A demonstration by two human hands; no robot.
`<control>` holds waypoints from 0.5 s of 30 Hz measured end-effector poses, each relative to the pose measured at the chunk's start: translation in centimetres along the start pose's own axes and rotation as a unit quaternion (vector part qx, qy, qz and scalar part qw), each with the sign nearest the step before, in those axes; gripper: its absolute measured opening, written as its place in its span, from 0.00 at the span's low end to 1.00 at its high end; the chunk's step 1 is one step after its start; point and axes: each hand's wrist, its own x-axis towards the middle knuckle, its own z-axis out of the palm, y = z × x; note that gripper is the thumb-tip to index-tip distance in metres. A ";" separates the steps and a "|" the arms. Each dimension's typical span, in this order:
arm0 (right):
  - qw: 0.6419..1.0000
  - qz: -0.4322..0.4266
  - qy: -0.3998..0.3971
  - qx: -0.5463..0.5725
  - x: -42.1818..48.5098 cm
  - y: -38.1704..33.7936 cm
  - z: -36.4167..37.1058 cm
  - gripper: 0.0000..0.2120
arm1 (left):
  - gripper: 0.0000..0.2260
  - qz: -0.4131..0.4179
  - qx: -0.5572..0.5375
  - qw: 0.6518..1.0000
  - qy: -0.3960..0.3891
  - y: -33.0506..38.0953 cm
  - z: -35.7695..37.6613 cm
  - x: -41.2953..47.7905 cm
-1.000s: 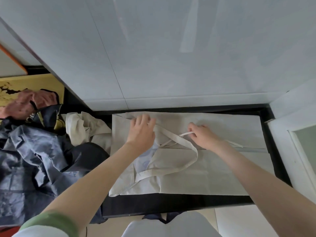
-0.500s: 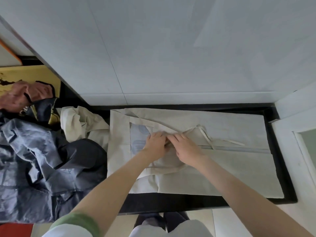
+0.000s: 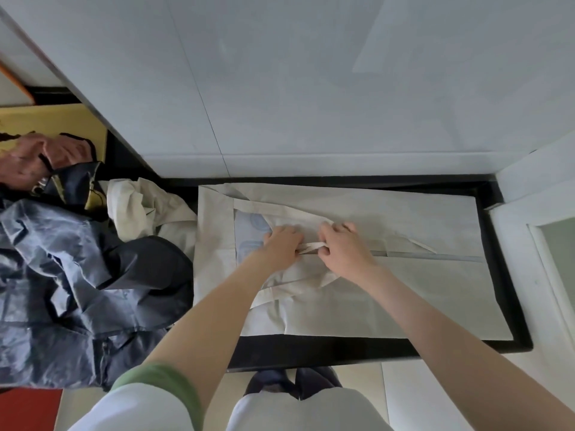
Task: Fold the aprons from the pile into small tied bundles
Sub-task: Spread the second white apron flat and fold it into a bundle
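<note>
Head view: a pale cream cotton apron [image 3: 357, 309] lies spread flat across the black worktop [image 3: 311, 349], not yet folded small. Over the worktop's middle the left hand [image 3: 281, 244] and right hand [image 3: 345, 247] sit close together, each pinching the apron's flat cream tie strap [image 3: 309, 246], which is stretched between them. At the worktop's left end waits a crumpled pile of dark blue and cream aprons [image 3: 62, 275]. I see no tied bundle anywhere, so I'd judge this early: the folding, the tying and the whole pile remain.

Tiled workroom, perhaps a kitchen, white wall tiles [image 3: 311, 88], black counter [image 3: 311, 349], heaped aprons [image 3: 62, 275]
</note>
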 end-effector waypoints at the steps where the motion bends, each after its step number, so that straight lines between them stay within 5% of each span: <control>1: 0.998 0.023 0.007 0.054 -0.3 -0.1 -0.5 0.06 | 0.09 0.000 0.000 1.000 -0.003 0.1 0.1 -0.2; 9: 0.912 0.159 0.227 0.302 -1.5 3.1 -5.2 0.07 | 0.08 0.000 0.017 1.000 -0.003 0.0 0.2 -0.5; 15: 0.885 0.170 0.316 0.296 -3.6 6.3 -7.2 0.04 | 0.11 -0.002 0.046 0.999 0.003 -0.1 0.9 -0.5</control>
